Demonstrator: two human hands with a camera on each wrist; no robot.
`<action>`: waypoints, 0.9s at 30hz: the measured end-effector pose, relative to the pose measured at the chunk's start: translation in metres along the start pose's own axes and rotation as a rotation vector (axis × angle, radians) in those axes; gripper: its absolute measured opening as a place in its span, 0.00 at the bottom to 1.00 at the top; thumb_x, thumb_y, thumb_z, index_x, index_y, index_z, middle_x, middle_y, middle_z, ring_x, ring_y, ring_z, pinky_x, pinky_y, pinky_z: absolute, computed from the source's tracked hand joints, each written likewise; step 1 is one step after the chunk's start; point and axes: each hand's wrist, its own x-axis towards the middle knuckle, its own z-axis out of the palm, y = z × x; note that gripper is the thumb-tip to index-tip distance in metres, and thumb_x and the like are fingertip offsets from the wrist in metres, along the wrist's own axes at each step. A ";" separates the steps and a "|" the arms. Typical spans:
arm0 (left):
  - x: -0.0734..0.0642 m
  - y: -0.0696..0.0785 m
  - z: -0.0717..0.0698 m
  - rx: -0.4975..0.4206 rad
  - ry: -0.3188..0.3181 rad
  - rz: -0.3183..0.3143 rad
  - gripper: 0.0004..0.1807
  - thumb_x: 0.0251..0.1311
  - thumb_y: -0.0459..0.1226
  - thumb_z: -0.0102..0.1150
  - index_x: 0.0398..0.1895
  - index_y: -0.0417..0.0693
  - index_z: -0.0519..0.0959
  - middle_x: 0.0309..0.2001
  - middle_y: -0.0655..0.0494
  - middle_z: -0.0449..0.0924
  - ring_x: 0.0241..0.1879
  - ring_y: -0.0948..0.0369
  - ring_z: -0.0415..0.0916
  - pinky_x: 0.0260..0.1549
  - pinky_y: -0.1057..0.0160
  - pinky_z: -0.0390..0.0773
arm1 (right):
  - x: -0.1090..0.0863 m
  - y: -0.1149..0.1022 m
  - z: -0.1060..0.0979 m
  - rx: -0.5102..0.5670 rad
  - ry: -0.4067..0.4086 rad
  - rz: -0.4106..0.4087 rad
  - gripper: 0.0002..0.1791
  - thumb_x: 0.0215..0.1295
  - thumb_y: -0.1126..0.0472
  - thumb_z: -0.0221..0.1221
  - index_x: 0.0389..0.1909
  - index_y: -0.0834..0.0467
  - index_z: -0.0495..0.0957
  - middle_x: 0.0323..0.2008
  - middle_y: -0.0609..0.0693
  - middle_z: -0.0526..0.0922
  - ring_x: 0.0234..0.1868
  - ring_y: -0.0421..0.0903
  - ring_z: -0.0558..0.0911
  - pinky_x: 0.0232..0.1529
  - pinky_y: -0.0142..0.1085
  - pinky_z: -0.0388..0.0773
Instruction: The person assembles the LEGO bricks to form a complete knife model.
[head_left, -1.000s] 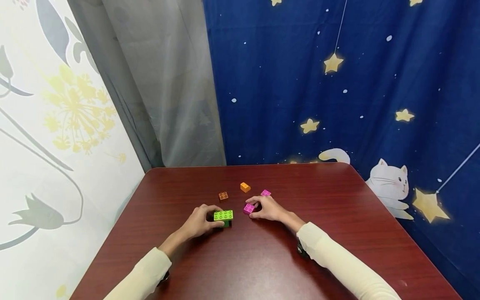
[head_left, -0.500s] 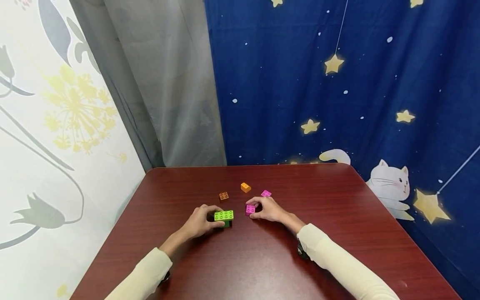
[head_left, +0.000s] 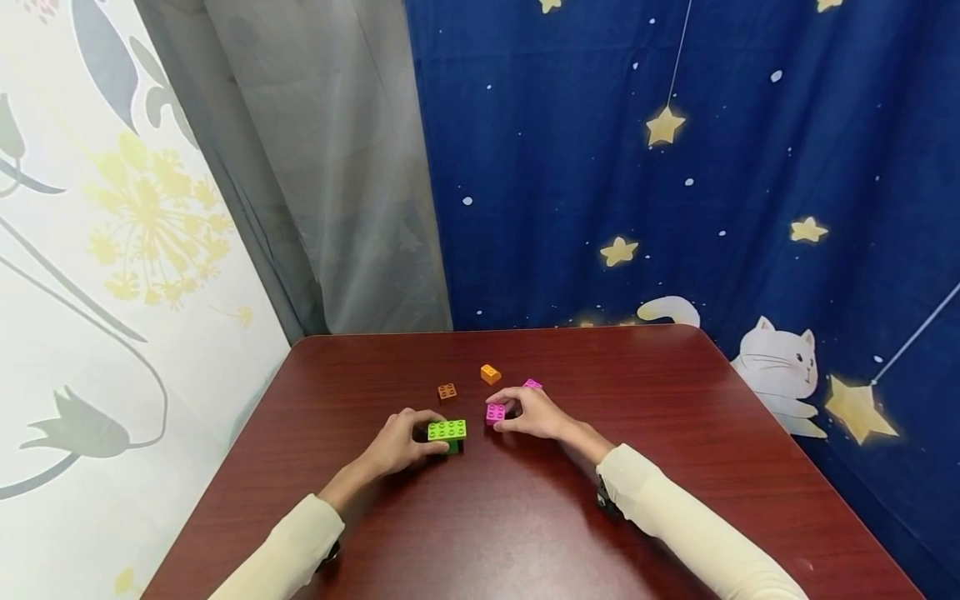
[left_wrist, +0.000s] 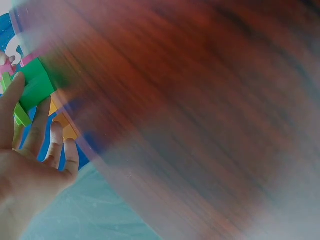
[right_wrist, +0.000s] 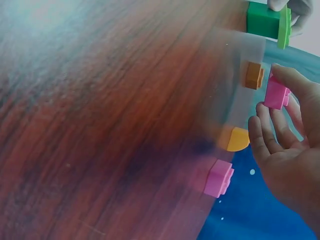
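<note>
While your left hand (head_left: pixel 397 442) stays put, its thumb and finger around a light green block (head_left: pixel 447 429) that sits on a dark green block (head_left: pixel 453 447), your right hand (head_left: pixel 534 416) pinches a pink block (head_left: pixel 495 414). That pink block is straighter than a second ago, so it seems to line up better with the green ones, but it is still apart from them. Just past your right hand is the other pink block (head_left: pixel 532 383). Past your pinch lies the orange block (head_left: pixel 491 374); past your left hand, the brown block (head_left: pixel 447 391).
</note>
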 end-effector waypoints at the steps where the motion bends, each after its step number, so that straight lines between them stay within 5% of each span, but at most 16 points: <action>1: 0.000 0.000 0.000 -0.001 0.000 -0.001 0.18 0.57 0.47 0.78 0.50 0.60 0.86 0.38 0.66 0.81 0.40 0.58 0.75 0.41 0.59 0.75 | 0.000 -0.002 -0.001 0.003 -0.001 0.004 0.24 0.60 0.60 0.75 0.57 0.61 0.84 0.42 0.49 0.88 0.42 0.51 0.86 0.47 0.44 0.83; 16: 0.001 -0.002 0.000 -0.011 0.005 0.018 0.17 0.57 0.46 0.78 0.49 0.58 0.86 0.36 0.65 0.81 0.39 0.57 0.76 0.41 0.58 0.75 | 0.007 -0.028 0.001 0.082 -0.046 -0.003 0.24 0.60 0.60 0.75 0.57 0.61 0.84 0.45 0.52 0.89 0.47 0.56 0.87 0.52 0.50 0.83; 27: 0.001 -0.003 -0.001 -0.039 0.003 0.028 0.17 0.57 0.45 0.79 0.48 0.56 0.86 0.37 0.65 0.83 0.38 0.60 0.79 0.39 0.61 0.78 | 0.017 -0.043 0.009 0.031 -0.038 -0.042 0.21 0.60 0.56 0.76 0.55 0.53 0.86 0.48 0.47 0.90 0.47 0.44 0.88 0.51 0.44 0.84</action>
